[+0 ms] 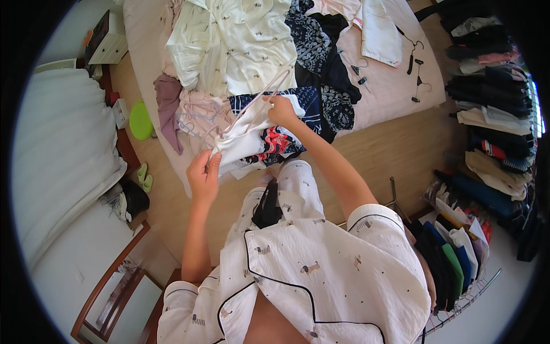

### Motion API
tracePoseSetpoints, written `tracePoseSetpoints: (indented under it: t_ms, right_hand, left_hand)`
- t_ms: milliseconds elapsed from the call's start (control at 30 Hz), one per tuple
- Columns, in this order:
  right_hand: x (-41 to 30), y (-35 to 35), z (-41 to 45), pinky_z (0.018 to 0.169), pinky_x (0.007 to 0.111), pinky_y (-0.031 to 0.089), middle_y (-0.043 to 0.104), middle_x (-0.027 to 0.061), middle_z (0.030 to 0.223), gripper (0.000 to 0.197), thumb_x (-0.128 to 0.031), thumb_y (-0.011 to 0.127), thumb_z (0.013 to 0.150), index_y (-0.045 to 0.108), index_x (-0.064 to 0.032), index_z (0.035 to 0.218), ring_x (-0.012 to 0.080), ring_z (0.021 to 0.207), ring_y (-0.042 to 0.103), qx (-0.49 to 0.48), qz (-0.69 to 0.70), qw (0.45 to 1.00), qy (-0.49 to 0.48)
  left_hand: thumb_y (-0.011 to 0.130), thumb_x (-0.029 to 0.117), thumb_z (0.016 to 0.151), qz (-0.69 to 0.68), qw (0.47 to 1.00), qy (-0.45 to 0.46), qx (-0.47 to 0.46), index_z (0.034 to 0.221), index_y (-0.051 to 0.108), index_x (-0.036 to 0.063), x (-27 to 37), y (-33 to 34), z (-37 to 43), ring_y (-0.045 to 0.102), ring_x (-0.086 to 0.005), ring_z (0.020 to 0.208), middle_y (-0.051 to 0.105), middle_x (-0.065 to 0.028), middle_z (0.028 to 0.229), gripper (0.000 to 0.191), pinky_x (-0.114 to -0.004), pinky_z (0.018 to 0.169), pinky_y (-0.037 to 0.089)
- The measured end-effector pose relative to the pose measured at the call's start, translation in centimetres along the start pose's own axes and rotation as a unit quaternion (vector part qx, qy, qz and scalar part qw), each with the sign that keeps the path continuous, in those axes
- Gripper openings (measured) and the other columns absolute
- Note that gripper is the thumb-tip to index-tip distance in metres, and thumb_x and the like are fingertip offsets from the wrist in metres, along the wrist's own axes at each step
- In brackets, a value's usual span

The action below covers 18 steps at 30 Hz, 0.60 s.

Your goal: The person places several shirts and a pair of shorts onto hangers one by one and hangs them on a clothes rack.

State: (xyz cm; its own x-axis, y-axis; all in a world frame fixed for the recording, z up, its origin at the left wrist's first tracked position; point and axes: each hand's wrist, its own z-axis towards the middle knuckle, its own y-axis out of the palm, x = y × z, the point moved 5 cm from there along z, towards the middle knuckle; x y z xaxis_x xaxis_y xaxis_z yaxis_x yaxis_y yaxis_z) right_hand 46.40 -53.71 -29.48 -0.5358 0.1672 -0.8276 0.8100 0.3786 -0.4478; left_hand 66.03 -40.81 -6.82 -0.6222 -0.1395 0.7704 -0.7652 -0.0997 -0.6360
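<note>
My left hand [203, 177] grips one side of a white garment with a red and navy print [247, 139], thumb on top. A pale pink clothes hanger [240, 117] lies along the garment, partly inside or over it; which of the two I cannot tell. My right hand [281, 112] holds the far side of the garment and touches the hanger, its fingertips partly hidden. Beneath the hands, a navy patterned cloth [310, 99] and several pale hangers [198, 115] lie on the bed [386, 92].
Cream pyjamas [240, 47], a black paisley garment [307, 43] and a mauve cloth [167, 109] lie on the bed. Black clip hangers [419, 80] rest at its right. Clothes racks [494, 112] line the right side. A green round stool [141, 121] and slippers [145, 177] stand left.
</note>
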Motion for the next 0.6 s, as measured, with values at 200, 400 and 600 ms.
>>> tracePoseSetpoints:
  t_ms: [200, 400, 600]
  right_hand:
    - [-0.1, -6.9, -4.6, 0.080, 0.037, 0.053, 0.069, 0.0208, 0.103, 0.049, 0.003, 0.053, 0.073, 0.067, -0.0036, 0.118, 0.0330, 0.085, 0.068, 0.188, 0.027, 0.981, -0.050]
    - [-5.1, -11.4, -11.7, 0.088, 0.038, 0.050, 0.065, 0.0210, 0.112, 0.052, 0.009, 0.048, 0.076, 0.061, -0.0014, 0.125, 0.0368, 0.100, 0.063, 0.324, -0.022, 0.926, -0.195]
    - [-13.1, -12.1, -22.5, 0.091, 0.039, 0.050, 0.065, 0.0196, 0.115, 0.049, 0.011, 0.049, 0.077, 0.062, -0.0021, 0.122, 0.0366, 0.104, 0.062, 0.335, -0.067, 0.898, -0.279]
  left_hand:
    - [0.064, 0.023, 0.096, 0.008, 0.998, 0.050, -0.041, 0.091, 0.061, -0.0036, -1.0, -1.0, -1.5, 0.039, -0.0158, 0.060, 0.043, -0.0060, 0.067, 0.027, -0.031, 0.054, 0.032]
    - [0.063, 0.021, 0.096, -0.005, 0.987, 0.127, -0.101, 0.087, 0.059, -0.0039, 0.7, -2.3, -3.0, 0.037, -0.0209, 0.058, 0.042, -0.0099, 0.066, 0.027, -0.033, 0.054, 0.032]
    - [0.065, 0.021, 0.094, -0.052, 0.976, 0.202, -0.061, 0.085, 0.060, -0.0033, 1.9, -4.6, -4.5, 0.038, -0.0180, 0.058, 0.044, -0.0075, 0.066, 0.026, -0.033, 0.054, 0.032]
